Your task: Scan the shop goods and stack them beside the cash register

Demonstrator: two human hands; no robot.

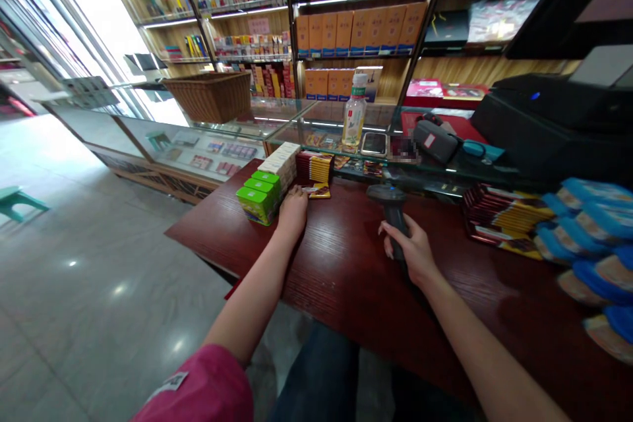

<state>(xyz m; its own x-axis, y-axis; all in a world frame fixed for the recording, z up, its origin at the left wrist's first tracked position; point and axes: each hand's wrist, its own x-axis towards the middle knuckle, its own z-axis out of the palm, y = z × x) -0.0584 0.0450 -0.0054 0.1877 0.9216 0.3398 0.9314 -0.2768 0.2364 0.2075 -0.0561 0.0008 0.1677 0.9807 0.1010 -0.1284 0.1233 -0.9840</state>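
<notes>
My right hand [413, 254] is wrapped round the handle of a black handheld barcode scanner [388, 196], its head pointing away from me above the brown table. On the left, my left hand [293, 212] is closed at the near end of a flat yellow and dark-red packet [319, 191], fingertips partly hidden. Just behind that packet stands a row of similar packets [315, 167]. Green boxes [260, 196] sit directly left of my left hand, with a row of white boxes [279, 161] running behind them.
At the right are a pile of dark-red and yellow packets [504, 217] and stacked blue-lidded tubs [593, 224]. A glass counter [306, 120] beyond the table bears a drink bottle [355, 115], a phone [374, 144] and a wicker basket [212, 95]. A black machine [554, 119] stands far right.
</notes>
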